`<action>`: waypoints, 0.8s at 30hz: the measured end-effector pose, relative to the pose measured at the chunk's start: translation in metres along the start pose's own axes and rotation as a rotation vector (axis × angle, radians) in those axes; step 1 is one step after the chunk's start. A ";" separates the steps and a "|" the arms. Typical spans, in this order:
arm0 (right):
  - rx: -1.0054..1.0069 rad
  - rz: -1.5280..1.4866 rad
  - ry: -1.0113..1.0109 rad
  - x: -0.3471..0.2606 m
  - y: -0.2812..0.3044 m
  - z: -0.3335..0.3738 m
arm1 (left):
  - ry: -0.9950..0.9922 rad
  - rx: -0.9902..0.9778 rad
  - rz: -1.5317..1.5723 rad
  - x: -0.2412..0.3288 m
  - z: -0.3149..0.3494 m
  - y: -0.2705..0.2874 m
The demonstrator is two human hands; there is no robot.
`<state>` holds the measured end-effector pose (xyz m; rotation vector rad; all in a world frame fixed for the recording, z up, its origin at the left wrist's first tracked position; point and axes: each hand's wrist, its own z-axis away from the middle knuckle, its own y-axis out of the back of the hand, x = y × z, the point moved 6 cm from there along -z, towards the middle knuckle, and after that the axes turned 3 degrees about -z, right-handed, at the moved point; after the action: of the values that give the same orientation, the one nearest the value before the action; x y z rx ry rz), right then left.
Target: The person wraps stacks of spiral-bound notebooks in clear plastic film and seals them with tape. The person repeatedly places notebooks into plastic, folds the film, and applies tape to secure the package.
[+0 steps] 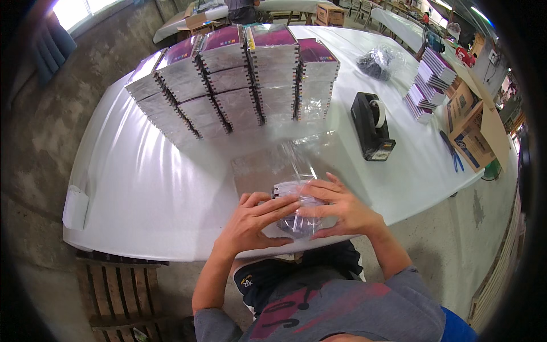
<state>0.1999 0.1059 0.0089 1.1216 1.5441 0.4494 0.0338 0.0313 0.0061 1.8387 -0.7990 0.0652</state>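
Note:
Near the table's front edge lies a small stack of notebooks (pixel 290 188) inside a clear plastic bag (pixel 296 227). My left hand (pixel 254 221) holds its left side, fingers stretched across the top and thumb lower down. From the right, my right hand (pixel 341 206) spreads its fingers over the plastic and grips that side. Part of the stack is hidden under my fingers and the shiny film. Just beyond it, flat transparent plastic sheets (pixel 256 165) lie on the table.
Tall rows of wrapped spiral notebooks (pixel 228 74) stand at the back left. A black tape dispenser (pixel 370 128) sits to the right, with a clear bag of dark items (pixel 375 62) behind it. Purple notebooks (pixel 430 82), blue-handled pliers (pixel 451 151) and an open carton (pixel 470 122) are farther right.

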 end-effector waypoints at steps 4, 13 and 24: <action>-0.058 -0.085 -0.021 -0.007 0.009 -0.001 | -0.010 -0.141 -0.140 0.008 -0.014 -0.001; 0.037 -0.757 -0.454 0.059 0.018 -0.037 | -0.015 -0.131 -0.298 0.017 -0.012 0.005; 0.658 -0.733 -0.325 0.066 0.061 -0.057 | 0.069 -0.195 -0.170 0.022 -0.019 -0.003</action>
<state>0.1777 0.2063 0.0376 0.9382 1.7104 -0.7466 0.0584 0.0371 0.0206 1.7027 -0.5771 -0.0563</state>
